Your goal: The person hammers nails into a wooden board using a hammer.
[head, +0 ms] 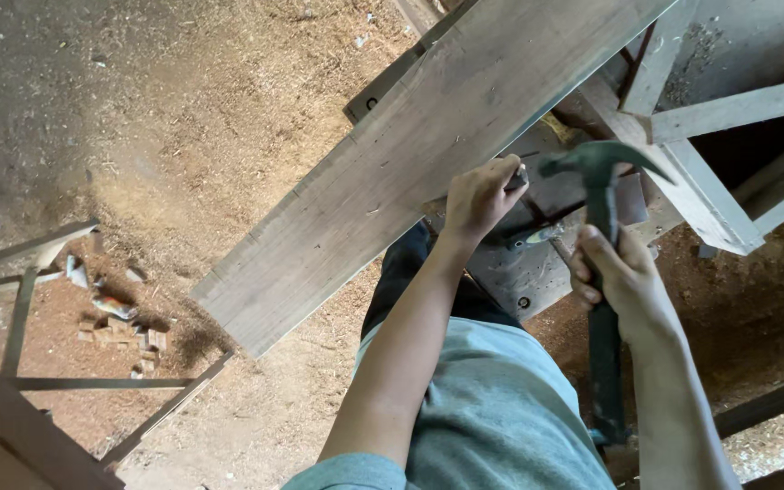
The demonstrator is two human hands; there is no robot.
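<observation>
— Looking at the hands now: what is each one doing?

— The right hand (623, 277) is gripping a dark claw hammer (602, 227) on the upper part of its handle, fingers closed tight around it. The left hand (481, 195) is pinching something small and dark at the edge of the wide wooden plank (410, 145); it is maybe a nail, but I cannot tell for sure. The two hands are apart, with the hammer head near the left fingertips.

— How is the hammer lying?

— Its long axis is running almost straight up and down in the view, handle end toward the person's body, head at the far end. The striking face is pointing left toward the pinched piece, and the claw is curving to the right.

— And the plank?

— It is lying on a diagonal, from lower left to upper right, its near end sticking out over the sawdust floor (183, 109), its far end by a pale wooden frame (710, 172).

— Any advice for doing this well?

— I am thinking the first taps should be light and square, with the left fingers staying low and clear of the head. Holding lower on the handle is giving more force later.
</observation>
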